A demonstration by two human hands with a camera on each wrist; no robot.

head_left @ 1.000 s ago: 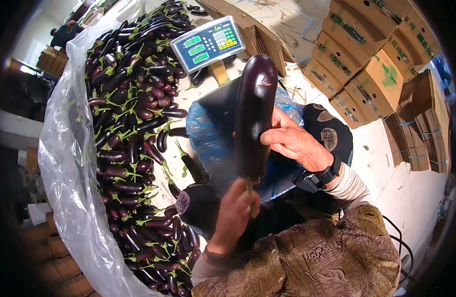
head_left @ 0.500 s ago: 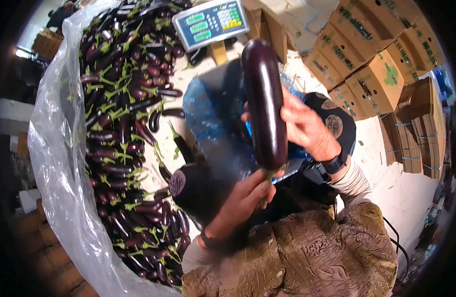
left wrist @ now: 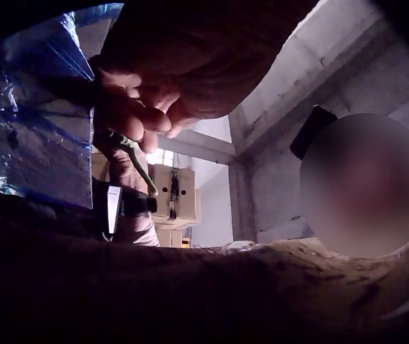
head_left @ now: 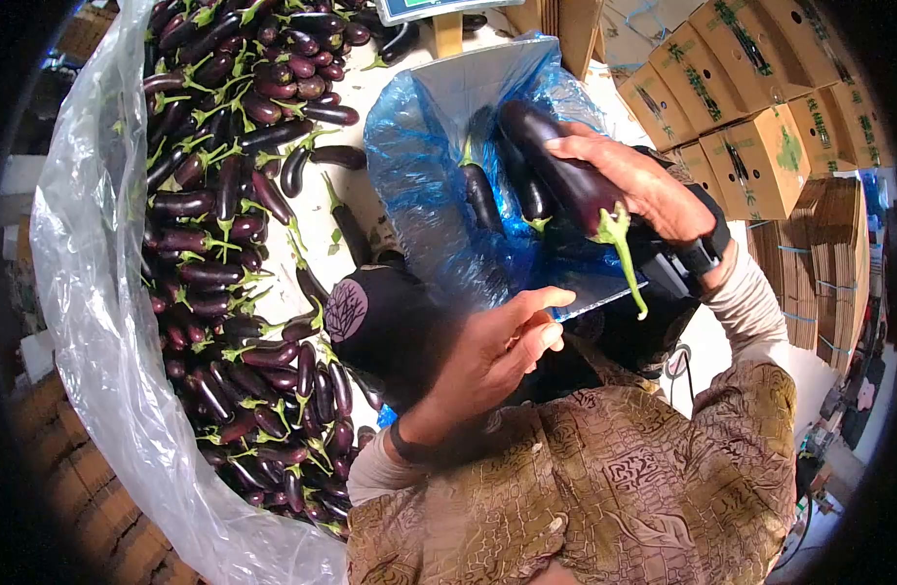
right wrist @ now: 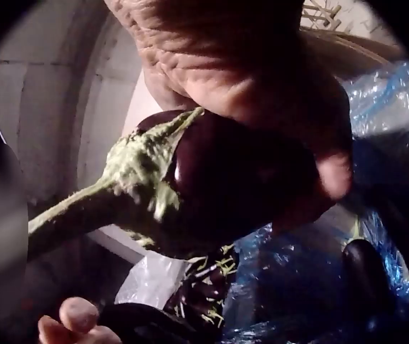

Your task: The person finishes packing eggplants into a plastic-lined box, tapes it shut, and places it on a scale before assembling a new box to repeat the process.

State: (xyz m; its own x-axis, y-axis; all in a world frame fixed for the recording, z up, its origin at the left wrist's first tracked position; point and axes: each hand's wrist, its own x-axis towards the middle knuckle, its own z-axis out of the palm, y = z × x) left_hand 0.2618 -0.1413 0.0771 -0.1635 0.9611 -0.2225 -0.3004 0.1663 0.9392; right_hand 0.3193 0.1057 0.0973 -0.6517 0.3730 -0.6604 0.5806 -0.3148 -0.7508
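Note:
My right hand (head_left: 648,180) grips a large, dark purple eggplant (head_left: 570,171) from its right side. Its green stem (head_left: 622,255) points down toward me, and the right wrist view shows its pale green cap (right wrist: 143,168) close up. Below it is a box lined with blue plastic film (head_left: 409,146), where two smaller eggplants lie, one at the left (head_left: 480,198) and one partly hidden under the held one (head_left: 534,200). My left hand (head_left: 492,356), fingers loosely bent and holding nothing, is by the box's near edge; the left wrist view shows its fingers (left wrist: 129,118).
A long heap of eggplants (head_left: 224,195) lies on the left, bordered by a clear plastic sheet (head_left: 88,253). The scale display (head_left: 443,8) stands beyond the box. Printed cartons (head_left: 760,161) and tied flattened cardboard (head_left: 819,263) are stacked at the right.
My left hand has let go of the stem. My right hand has brought the eggplant from upright before me to a tilt over the lined box. The head view has shifted downward.

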